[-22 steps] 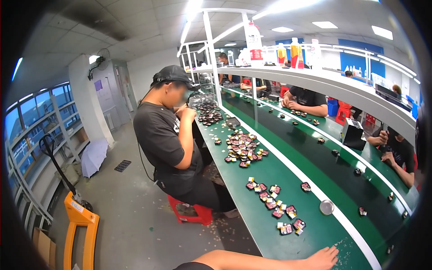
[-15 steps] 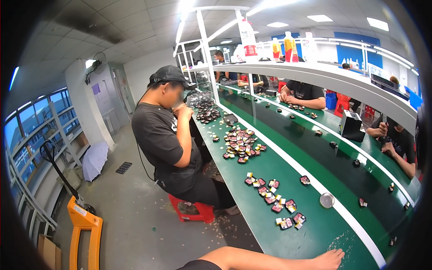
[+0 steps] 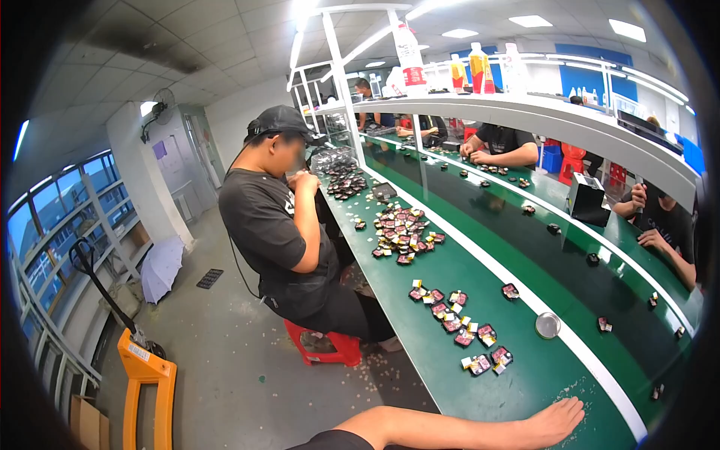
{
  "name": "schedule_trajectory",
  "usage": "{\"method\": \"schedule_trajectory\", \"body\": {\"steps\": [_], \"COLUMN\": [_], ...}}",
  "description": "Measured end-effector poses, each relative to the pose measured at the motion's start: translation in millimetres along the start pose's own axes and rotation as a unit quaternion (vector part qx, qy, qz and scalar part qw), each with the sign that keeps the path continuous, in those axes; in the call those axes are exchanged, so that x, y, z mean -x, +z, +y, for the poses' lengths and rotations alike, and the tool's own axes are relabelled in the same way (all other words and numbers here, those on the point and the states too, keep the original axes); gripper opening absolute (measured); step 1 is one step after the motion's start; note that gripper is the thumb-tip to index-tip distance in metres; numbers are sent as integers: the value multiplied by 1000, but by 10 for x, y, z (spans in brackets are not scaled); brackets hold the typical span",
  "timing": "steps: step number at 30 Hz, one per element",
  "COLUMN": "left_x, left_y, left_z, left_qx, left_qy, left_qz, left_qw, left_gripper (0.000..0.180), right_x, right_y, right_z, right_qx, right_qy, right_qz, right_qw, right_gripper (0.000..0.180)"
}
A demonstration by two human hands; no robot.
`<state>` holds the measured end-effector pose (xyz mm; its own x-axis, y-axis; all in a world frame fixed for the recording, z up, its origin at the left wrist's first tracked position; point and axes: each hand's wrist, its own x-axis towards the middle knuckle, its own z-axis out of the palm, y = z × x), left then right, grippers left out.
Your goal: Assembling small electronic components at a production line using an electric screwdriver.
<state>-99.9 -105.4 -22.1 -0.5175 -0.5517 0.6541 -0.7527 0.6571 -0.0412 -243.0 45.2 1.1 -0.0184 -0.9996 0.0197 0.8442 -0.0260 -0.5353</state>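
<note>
**Several black units lie beside the left hand**

The units [image 3: 451, 323] have dark, rounded-square shells, reddish faces and white-and-yellow tabs, trailing loosely toward ten or eleven o'clock from the left hand [image 3: 556, 422]. It rests palm down, fingers extended, gripping nothing, near white crumbs [image 3: 589, 391]. I cannot tell the right hand's state; it is out of view. On the green table [image 3: 540, 379], a round tin [image 3: 547, 325] sits at twelve o'clock from the hand. A co-worker [image 3: 274, 217] sits at nine o'clock in view, an orange pallet jack [image 3: 142, 352] at eight.
</note>
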Motion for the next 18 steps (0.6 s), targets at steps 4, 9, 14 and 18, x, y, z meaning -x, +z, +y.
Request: {"method": "schedule_trajectory", "body": {"steps": [4, 9, 14, 18], "left_x": [-5, 13, -78, -34], "left_y": [9, 64, 65, 389], "left_z": [21, 61, 75, 45], "left_qx": [12, 9, -2, -53], "left_qy": [-7, 49, 77, 56], "left_qz": [-4, -44, -177, -126], "left_qw": [1000, 998, 981, 989], "left_gripper": [21, 26, 27, 32], "right_x": [3, -19, -36, -46], "right_y": [35, 35, 16, 11], "right_z": [-1, 3, 8, 25], "right_qx": [-5, 1, -16, -11], "right_qy": [0, -1, 8, 9], "right_qz": [18, 19, 7, 0], "right_qw": [1000, 1000, 1000, 1000], "right_gripper": [10, 10, 11, 11]}}
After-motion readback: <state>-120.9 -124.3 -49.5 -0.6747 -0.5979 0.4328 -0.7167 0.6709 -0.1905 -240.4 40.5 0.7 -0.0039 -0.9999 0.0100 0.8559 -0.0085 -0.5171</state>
